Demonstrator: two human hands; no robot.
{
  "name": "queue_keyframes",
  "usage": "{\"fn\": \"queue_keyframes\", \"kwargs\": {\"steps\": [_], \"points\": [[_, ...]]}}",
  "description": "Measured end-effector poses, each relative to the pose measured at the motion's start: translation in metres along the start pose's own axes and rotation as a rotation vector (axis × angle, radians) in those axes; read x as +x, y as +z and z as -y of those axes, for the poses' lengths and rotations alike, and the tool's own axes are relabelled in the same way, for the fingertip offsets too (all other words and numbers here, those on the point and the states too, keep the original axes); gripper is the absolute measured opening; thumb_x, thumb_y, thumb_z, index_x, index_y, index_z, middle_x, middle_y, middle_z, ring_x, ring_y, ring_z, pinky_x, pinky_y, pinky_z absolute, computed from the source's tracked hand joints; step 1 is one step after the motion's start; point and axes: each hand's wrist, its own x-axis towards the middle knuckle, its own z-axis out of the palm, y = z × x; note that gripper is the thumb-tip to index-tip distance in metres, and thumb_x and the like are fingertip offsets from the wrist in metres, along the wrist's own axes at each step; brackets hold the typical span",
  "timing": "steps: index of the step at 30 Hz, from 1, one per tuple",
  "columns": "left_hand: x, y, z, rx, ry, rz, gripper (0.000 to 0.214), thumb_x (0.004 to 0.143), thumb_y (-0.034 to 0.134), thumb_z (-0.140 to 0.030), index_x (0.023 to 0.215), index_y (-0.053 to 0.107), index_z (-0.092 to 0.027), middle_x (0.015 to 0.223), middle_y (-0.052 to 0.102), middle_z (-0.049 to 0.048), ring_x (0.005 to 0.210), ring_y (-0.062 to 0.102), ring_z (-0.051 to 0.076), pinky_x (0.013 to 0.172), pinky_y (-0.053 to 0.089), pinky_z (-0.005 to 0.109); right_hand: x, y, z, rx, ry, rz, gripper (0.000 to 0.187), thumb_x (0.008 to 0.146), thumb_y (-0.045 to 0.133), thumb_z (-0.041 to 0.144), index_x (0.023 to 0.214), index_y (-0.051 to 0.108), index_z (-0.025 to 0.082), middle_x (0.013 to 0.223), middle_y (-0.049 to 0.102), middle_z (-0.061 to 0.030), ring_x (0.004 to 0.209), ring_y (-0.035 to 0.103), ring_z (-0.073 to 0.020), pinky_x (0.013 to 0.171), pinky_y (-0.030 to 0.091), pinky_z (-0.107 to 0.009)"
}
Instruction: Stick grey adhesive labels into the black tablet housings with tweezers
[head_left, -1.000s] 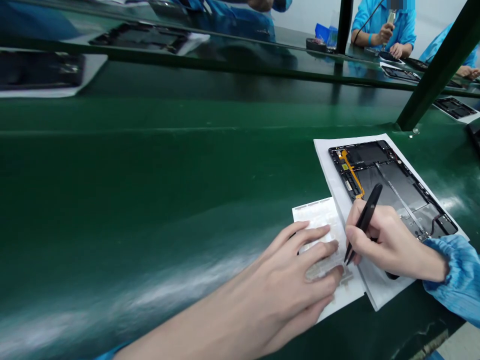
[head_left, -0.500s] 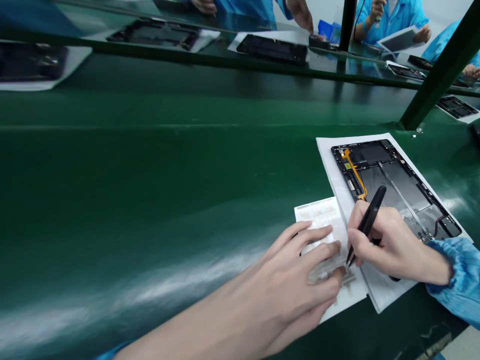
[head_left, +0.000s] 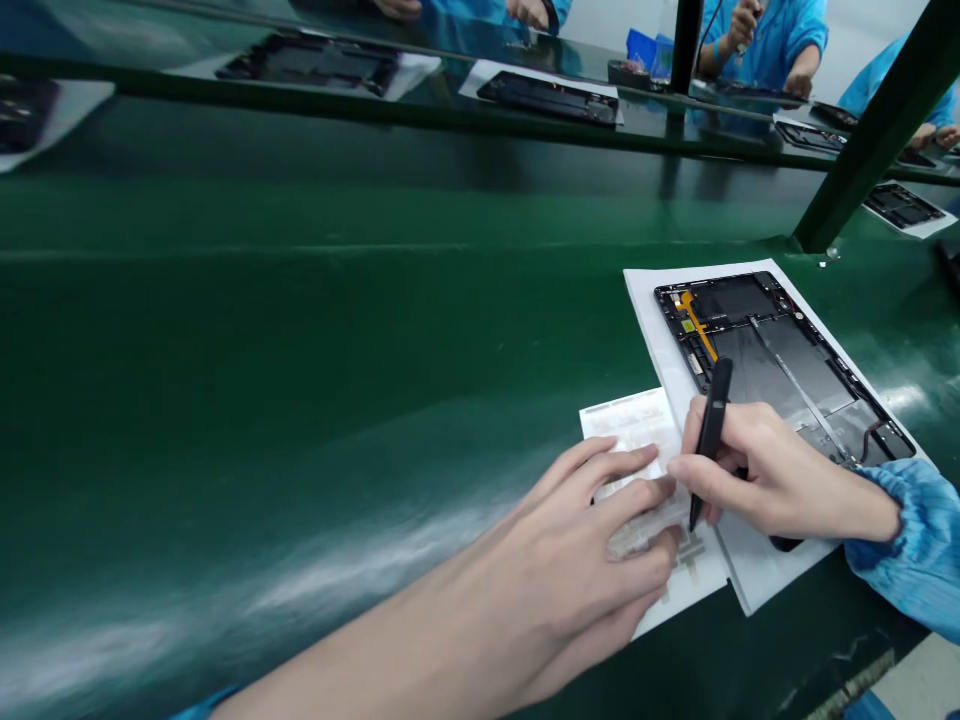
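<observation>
Right grip holds tweezers (tips down); left grip on sheet.

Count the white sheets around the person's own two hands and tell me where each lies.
2: the smaller sheet under the left hand, and the larger sheet under the open tablet, partly covered by the right hand. More may be hidden beneath.

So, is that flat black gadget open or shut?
Open. The black gadget shows its insides, including an orange strip and a long grey strip.
</observation>
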Motion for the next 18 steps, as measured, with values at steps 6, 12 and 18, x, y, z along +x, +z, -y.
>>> {"fn": "queue_keyframes", "kwargs": {"steps": [6, 12, 18], "points": [[-0.002, -0.002, -0.004, 0.031, -0.058, 0.025, 0.028, 0.102, 0.039, -0.020, 0.111, 0.065, -0.026, 0.112, 0.065, 0.0036, 0.122, 0.052, 0.023, 0.113, 0.032, 0.044, -0.026, -0.013, 0.012, 0.211, 0.020, -0.234, 0.029, 0.098, 0.061, 0.038, 0.078, 0.052, 0.019, 0.075, 0.054, 0.0017, 0.058, 0.065, -0.0128, 0.049, 0.052, -0.020], [0.022, 0.003, -0.034, 0.078, 0.084, -0.068, 0.023, 0.103, 0.042, -0.024, 0.101, 0.065, -0.019, 0.097, 0.069, 0.0029, 0.104, 0.059, 0.022, 0.098, 0.043, 0.037, -0.093, -0.012, 0.006, 0.124, 0.178, -0.715, 0.035, 0.086, 0.077, 0.049, 0.073, 0.065, 0.019, 0.067, 0.062, 0.0004, 0.053, 0.065, -0.0135, 0.049, 0.056, -0.020], [0.031, 0.022, -0.054, 0.229, 0.241, -0.054, 0.033, 0.097, 0.036, -0.004, 0.086, 0.066, -0.012, 0.077, 0.067, 0.0052, 0.073, 0.060, 0.019, 0.078, 0.049, 0.035, -0.119, 0.013, -0.002, 0.096, 0.289, -0.852, 0.039, 0.087, 0.073, 0.054, 0.073, 0.062, 0.019, 0.055, 0.059, 0.0022, 0.049, 0.059, -0.0128, 0.046, 0.049, -0.018]]}}
